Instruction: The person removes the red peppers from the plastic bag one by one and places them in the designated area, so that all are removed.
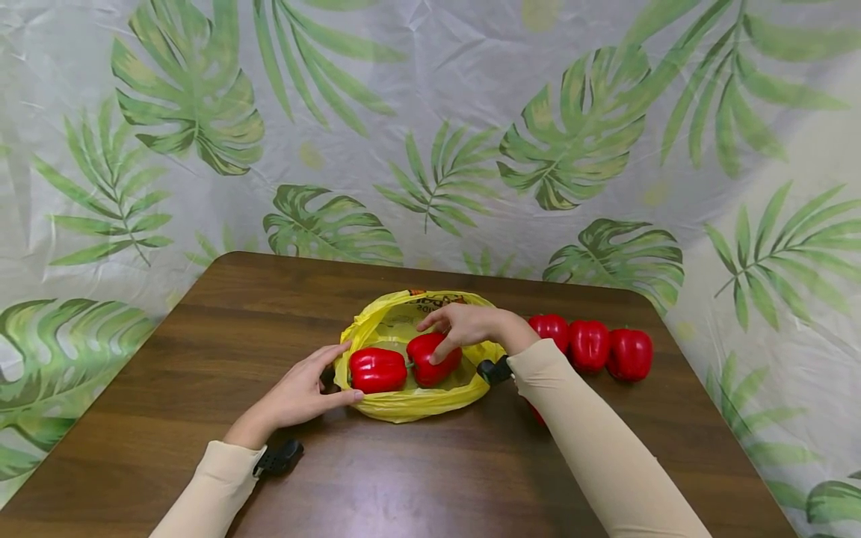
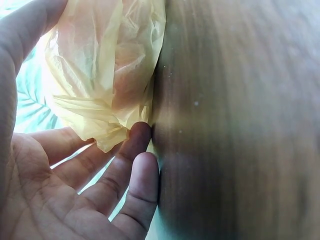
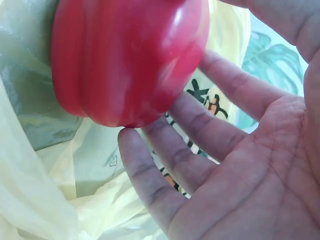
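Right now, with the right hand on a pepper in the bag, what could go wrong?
1. The black wrist device might snag the yellow bag when the right hand pulls out; it sits beside the loose right rim.
2. The right-hand pepper could knock the left pepper if it rolls; they lie close together.
3. The right sleeve could nudge the row of three peppers, appearing close by.

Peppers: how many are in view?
6: two peppers in the bag, three in a row right of it, one mostly hidden by the right sleeve; more may be hidden.
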`<state>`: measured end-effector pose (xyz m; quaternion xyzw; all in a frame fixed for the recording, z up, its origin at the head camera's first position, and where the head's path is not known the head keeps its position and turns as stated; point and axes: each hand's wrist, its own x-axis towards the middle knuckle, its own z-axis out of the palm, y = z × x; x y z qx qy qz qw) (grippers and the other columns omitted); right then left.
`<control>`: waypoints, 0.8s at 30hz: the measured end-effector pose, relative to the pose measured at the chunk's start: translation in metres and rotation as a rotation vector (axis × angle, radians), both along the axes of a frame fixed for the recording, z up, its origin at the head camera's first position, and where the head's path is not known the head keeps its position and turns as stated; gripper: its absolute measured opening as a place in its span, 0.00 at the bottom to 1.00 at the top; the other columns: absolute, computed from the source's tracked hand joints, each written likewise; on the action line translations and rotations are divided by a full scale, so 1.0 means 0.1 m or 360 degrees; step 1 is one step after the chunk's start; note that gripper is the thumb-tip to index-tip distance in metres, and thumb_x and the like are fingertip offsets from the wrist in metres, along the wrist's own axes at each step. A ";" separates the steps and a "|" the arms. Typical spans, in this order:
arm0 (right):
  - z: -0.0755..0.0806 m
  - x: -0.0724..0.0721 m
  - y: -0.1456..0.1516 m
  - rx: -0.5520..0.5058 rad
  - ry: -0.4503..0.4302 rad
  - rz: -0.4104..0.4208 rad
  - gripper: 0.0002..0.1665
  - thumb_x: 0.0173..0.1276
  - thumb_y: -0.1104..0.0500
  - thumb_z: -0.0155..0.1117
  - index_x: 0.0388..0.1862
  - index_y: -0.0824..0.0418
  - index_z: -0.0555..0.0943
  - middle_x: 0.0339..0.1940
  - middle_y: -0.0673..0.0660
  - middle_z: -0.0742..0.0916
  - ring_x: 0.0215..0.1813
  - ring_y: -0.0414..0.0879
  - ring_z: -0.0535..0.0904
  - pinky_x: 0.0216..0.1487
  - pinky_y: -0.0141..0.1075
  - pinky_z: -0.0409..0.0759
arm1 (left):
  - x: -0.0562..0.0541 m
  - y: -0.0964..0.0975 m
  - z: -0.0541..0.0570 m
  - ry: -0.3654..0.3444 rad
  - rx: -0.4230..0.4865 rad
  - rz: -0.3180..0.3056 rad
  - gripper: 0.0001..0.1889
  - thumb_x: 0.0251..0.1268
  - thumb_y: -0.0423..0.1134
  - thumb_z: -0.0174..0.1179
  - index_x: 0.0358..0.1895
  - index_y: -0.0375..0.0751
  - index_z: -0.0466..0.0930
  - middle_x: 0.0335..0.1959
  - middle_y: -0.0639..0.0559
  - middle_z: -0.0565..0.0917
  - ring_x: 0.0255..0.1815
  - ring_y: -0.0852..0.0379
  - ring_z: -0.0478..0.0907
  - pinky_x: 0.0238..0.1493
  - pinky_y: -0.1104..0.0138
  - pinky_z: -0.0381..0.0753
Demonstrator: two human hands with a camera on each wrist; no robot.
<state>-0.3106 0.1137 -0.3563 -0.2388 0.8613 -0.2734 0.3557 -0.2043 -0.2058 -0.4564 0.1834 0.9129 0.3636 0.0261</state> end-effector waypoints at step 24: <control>-0.12 0.03 0.10 0.0027 0.0027 -0.0046 0.40 0.67 0.45 0.77 0.73 0.54 0.73 0.64 0.60 0.84 0.62 0.52 0.81 0.62 0.45 0.85 | 0.01 0.00 0.01 -0.0012 -0.0019 0.0006 0.49 0.66 0.61 0.73 0.84 0.41 0.64 0.80 0.35 0.71 0.64 0.43 0.78 0.46 0.66 0.83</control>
